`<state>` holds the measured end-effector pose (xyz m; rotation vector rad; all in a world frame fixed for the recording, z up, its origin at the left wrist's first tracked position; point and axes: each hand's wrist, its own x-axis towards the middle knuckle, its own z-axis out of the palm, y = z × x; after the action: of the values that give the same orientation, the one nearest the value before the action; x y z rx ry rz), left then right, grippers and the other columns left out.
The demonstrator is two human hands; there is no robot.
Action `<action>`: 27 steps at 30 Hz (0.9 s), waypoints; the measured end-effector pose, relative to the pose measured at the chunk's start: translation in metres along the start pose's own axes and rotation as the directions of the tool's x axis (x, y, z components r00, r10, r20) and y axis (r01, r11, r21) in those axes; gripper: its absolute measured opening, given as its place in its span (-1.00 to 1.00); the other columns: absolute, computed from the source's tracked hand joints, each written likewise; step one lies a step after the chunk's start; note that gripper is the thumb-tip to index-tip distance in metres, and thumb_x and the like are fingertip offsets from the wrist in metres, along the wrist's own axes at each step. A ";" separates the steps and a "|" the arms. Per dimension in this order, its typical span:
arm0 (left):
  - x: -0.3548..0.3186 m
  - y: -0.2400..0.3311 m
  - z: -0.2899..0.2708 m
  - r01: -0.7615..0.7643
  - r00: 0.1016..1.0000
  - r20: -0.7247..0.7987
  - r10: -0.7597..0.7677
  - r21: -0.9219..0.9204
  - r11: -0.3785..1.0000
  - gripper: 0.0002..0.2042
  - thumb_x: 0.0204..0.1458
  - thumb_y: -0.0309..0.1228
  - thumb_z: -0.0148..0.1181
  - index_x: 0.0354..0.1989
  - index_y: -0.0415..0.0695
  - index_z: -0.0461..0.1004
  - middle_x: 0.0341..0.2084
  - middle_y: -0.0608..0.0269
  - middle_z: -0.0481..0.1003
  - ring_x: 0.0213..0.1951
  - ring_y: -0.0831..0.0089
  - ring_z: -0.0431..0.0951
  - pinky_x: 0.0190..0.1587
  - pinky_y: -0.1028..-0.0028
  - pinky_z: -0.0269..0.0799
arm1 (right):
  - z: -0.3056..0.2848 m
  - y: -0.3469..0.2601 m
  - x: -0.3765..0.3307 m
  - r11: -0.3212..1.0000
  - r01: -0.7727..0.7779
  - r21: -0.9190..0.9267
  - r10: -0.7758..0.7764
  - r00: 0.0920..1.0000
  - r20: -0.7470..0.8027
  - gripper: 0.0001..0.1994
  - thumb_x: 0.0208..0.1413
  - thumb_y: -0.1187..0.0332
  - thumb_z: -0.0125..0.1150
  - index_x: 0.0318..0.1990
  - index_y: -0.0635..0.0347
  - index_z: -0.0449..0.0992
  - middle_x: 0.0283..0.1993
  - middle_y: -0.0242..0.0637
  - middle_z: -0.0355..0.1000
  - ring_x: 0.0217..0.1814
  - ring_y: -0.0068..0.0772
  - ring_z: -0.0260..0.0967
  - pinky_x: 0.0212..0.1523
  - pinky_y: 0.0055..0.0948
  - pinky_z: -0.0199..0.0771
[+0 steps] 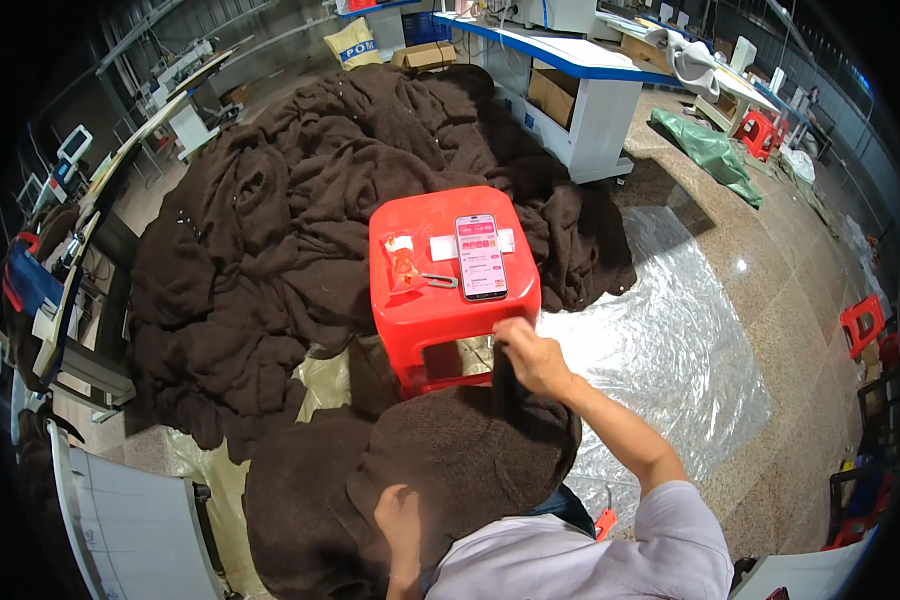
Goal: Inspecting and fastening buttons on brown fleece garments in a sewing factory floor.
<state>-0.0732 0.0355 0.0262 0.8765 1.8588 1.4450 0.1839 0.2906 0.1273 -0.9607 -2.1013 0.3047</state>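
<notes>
A dark brown knitted cloth (450, 450) lies bunched over my lap. My right hand (532, 357) pinches a fold of it and holds that fold raised near the front edge of a red plastic stool (440, 320). Lower down, my left hand (398, 515) is slightly blurred, its fingers curled in against the cloth; whatever they grip is hidden. On the stool seat lie a phone (482, 258) with a lit screen, a small red-and-clear packet (401, 265) and small thread snips (440, 281). A white paper strip (443, 247) is partly under the phone.
A large heap of brown knitwear (300, 210) spreads behind and left of the stool. Clear plastic sheeting (670, 340) covers the floor at right. Worktables with blue edges (540, 45) stand at the back. A white panel (140, 530) is at lower left; red-handled scissors (606, 522) are beside me.
</notes>
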 end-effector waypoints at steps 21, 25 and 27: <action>-0.015 0.122 -0.014 0.294 0.941 0.278 -0.194 -0.384 0.875 -0.85 0.01 -0.74 0.15 -0.25 -0.36 0.55 -0.37 0.19 0.59 -0.35 0.52 0.57 -0.23 0.58 0.48 | 0.014 -0.159 -0.067 0.812 -0.185 0.554 -0.279 0.711 0.646 -0.78 0.21 0.40 0.12 0.00 -0.02 0.39 0.05 -0.15 0.43 -0.24 0.02 0.50 -0.36 -0.12 0.47; -0.021 0.103 0.001 0.111 0.994 0.049 -0.100 -0.388 0.915 -0.86 -0.01 -0.72 0.16 -0.27 -0.36 0.54 -0.40 0.20 0.58 -0.34 0.50 0.57 -0.26 0.53 0.49 | 0.024 -0.178 -0.089 0.793 -0.096 0.601 -0.293 0.806 0.515 -0.72 0.17 0.42 0.14 0.04 0.10 0.36 -0.30 -0.12 0.43 -0.33 0.07 0.46 -0.45 -0.07 0.40; -0.017 0.097 0.006 0.063 0.997 -0.011 -0.071 -0.358 0.932 -0.89 0.01 -0.68 0.14 -0.29 -0.34 0.53 -0.41 0.22 0.59 -0.36 0.52 0.56 -0.28 0.53 0.48 | 0.028 -0.180 -0.088 0.798 -0.081 0.597 -0.244 0.862 0.444 -0.74 0.15 0.44 0.15 0.00 0.09 0.40 -0.31 -0.15 0.41 -0.37 0.02 0.46 -0.48 -0.15 0.42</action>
<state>-0.0464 0.0427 0.1209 0.6122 1.5541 1.6866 0.1028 0.1066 0.1487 -0.4133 -2.2562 1.2144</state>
